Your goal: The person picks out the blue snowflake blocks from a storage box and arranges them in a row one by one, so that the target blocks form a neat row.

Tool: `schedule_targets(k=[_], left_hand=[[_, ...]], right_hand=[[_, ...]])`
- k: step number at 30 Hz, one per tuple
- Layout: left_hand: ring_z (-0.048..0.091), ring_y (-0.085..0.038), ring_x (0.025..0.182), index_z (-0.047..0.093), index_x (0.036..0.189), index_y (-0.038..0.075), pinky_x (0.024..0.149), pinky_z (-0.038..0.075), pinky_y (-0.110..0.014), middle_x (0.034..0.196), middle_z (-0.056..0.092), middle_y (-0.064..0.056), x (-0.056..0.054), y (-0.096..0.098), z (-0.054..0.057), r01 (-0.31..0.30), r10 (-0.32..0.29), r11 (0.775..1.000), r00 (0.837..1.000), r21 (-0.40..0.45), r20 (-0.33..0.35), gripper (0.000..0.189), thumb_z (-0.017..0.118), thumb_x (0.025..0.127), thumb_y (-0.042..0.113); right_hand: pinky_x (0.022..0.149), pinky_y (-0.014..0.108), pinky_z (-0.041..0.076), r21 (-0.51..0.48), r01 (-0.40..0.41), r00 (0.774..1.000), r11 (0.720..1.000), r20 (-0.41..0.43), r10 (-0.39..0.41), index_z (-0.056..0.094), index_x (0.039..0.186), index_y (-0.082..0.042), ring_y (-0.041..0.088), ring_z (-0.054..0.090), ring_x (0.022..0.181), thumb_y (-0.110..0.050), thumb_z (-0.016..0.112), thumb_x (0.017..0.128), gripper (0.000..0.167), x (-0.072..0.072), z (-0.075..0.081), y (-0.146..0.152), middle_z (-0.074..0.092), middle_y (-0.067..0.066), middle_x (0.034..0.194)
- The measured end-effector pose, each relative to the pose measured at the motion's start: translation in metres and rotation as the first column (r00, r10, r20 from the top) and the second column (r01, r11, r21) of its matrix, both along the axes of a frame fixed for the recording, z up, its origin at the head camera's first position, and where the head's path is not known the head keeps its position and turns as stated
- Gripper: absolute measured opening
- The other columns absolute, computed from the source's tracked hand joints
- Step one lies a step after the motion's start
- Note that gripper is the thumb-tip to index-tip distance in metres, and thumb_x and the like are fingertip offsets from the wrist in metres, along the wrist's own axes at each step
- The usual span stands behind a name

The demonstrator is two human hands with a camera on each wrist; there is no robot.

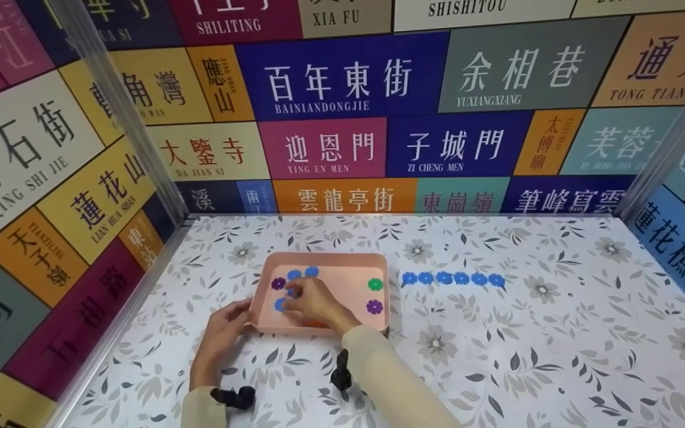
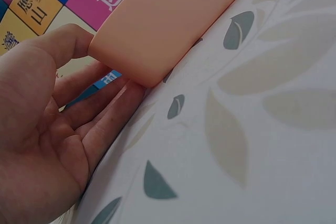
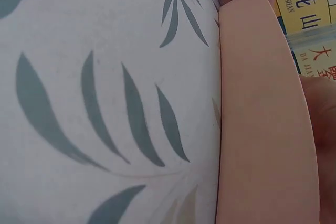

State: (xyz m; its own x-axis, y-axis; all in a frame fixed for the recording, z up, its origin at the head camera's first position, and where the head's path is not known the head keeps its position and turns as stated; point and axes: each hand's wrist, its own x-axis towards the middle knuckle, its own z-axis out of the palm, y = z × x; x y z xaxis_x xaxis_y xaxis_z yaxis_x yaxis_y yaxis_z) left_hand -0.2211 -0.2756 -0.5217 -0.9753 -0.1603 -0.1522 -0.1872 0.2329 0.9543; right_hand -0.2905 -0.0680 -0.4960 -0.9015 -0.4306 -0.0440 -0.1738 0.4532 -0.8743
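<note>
A shallow pink tray (image 1: 324, 260) stands on the table with flower-shaped plastic pieces in it. My left hand (image 1: 222, 333) grips its near left corner; in the left wrist view the thumb (image 2: 73, 43) is at the rim and the fingers lie against the outer wall. Inside the tray, my right hand (image 1: 317, 302) reaches down with bent fingers among blue flower pieces (image 1: 311, 271). One blue piece shows between thumb and forefinger; I cannot tell whether they pinch it. A purple flower piece (image 1: 278, 283) lies just beyond. The tray wall (image 3: 262, 114) hides most of this hand in the right wrist view.
Right of the tray, several blue flower pieces (image 1: 445, 278) lie in a straight row on the leaf-patterned tablecloth (image 1: 527, 356). A green flower piece (image 1: 375, 284) and another purple piece (image 1: 374, 307) sit at the tray's right side. Walls with coloured sign panels (image 1: 342, 77) stand behind and beside the table.
</note>
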Motion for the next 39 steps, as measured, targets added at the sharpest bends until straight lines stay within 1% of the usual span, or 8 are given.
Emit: schedule_targets(k=[3, 6, 8, 14, 21, 25, 32, 39], left_hand=[[0.06, -0.03, 0.125, 0.053, 0.142, 0.001, 0.099, 0.057, -0.036, 0.143, 0.057, -0.021, 0.0015, 0.0012, 0.0, 0.001, -0.001, 1.0, 1.0, -0.002, -0.008, 0.044, 0.055, 0.099, 0.014], [0.063, -0.03, 0.12, 0.055, 0.14, -0.002, 0.094, 0.059, -0.034, 0.14, 0.058, -0.023, 0.0029, 0.0018, 0.0, 0.0, 0.0, 1.0, 0.999, 0.012, -0.043, 0.043, 0.056, 0.099, 0.011], [0.065, -0.03, 0.117, 0.056, 0.139, -0.003, 0.091, 0.06, -0.034, 0.138, 0.06, -0.024, 0.0031, 0.0021, 0.0006, -0.001, 0.002, 1.0, 0.998, 0.021, -0.061, 0.042, 0.056, 0.098, 0.01], [0.063, -0.03, 0.12, 0.056, 0.139, -0.001, 0.093, 0.06, -0.034, 0.139, 0.06, -0.023, 0.003, 0.0014, 0.0005, 0.0, 0.001, 1.0, 0.999, 0.012, -0.046, 0.043, 0.055, 0.099, 0.013], [0.063, -0.029, 0.119, 0.056, 0.139, -0.001, 0.092, 0.06, -0.033, 0.139, 0.06, -0.022, 0.0013, 0.0007, -0.0004, -0.012, 0.013, 1.0, 0.999, 0.012, -0.043, 0.043, 0.056, 0.098, 0.012], [0.064, -0.027, 0.117, 0.057, 0.138, 0.0, 0.092, 0.06, -0.033, 0.139, 0.06, -0.022, 0.0005, 0.001, -0.0005, -0.016, 0.017, 1.0, 0.999, 0.023, -0.04, 0.043, 0.057, 0.097, 0.011], [0.063, -0.026, 0.119, 0.057, 0.139, 0.002, 0.094, 0.059, -0.034, 0.139, 0.06, -0.02, 0.0006, 0.0011, -0.0003, -0.017, 0.018, 1.0, 0.999, 0.021, -0.027, 0.044, 0.057, 0.097, 0.015], [0.064, -0.029, 0.119, 0.057, 0.138, -0.001, 0.093, 0.06, -0.035, 0.137, 0.061, -0.023, 0.0002, 0.0001, -0.0018, -0.015, 0.014, 1.0, 0.999, -0.016, -0.05, 0.042, 0.057, 0.098, 0.01]], right_hand=[[0.085, 0.026, 0.056, 0.044, -0.031, 0.997, 0.999, -0.064, 0.034, 0.07, 0.121, -0.003, 0.014, 0.063, 0.093, -0.016, 0.08, 0.084, 0.041, 0.0008, -0.0037, 0.0, 0.072, 0.008, 0.104], [0.086, 0.026, 0.056, 0.089, -0.062, 0.985, 0.994, -0.153, 0.075, 0.071, 0.119, -0.002, 0.015, 0.064, 0.093, -0.016, 0.08, 0.083, 0.04, 0.0015, -0.0064, -0.0001, 0.074, 0.01, 0.104], [0.086, 0.026, 0.056, 0.106, -0.068, 0.98, 0.992, -0.182, 0.087, 0.072, 0.119, -0.002, 0.015, 0.064, 0.093, -0.015, 0.08, 0.083, 0.039, 0.0019, -0.0068, 0.0, 0.074, 0.01, 0.104], [0.088, 0.03, 0.057, 0.122, -0.047, 0.988, 0.991, -0.141, 0.064, 0.072, 0.12, -0.005, 0.016, 0.066, 0.095, -0.015, 0.079, 0.083, 0.039, 0.0045, -0.0078, -0.0021, 0.075, 0.008, 0.108], [0.093, 0.034, 0.058, 0.167, -0.048, 0.979, 0.985, -0.187, 0.08, 0.073, 0.117, -0.007, 0.021, 0.068, 0.103, -0.018, 0.079, 0.085, 0.035, 0.0041, -0.0079, -0.0042, 0.075, 0.008, 0.112], [0.094, 0.035, 0.057, 0.182, -0.038, 0.984, 0.983, -0.166, 0.069, 0.074, 0.118, -0.009, 0.022, 0.068, 0.105, -0.019, 0.079, 0.084, 0.035, 0.0039, -0.0075, -0.0043, 0.075, 0.007, 0.114], [0.087, 0.031, 0.056, 0.16, -0.023, 0.986, 0.987, -0.158, 0.049, 0.076, 0.11, -0.01, 0.018, 0.066, 0.096, -0.018, 0.081, 0.081, 0.03, 0.0035, -0.0064, -0.0037, 0.075, 0.005, 0.107], [0.08, 0.028, 0.05, 0.248, -0.005, 0.979, 0.969, -0.198, 0.056, 0.076, 0.099, -0.011, 0.013, 0.053, 0.086, -0.022, 0.079, 0.081, 0.021, 0.0073, -0.0065, -0.0063, 0.061, 0.003, 0.103]])
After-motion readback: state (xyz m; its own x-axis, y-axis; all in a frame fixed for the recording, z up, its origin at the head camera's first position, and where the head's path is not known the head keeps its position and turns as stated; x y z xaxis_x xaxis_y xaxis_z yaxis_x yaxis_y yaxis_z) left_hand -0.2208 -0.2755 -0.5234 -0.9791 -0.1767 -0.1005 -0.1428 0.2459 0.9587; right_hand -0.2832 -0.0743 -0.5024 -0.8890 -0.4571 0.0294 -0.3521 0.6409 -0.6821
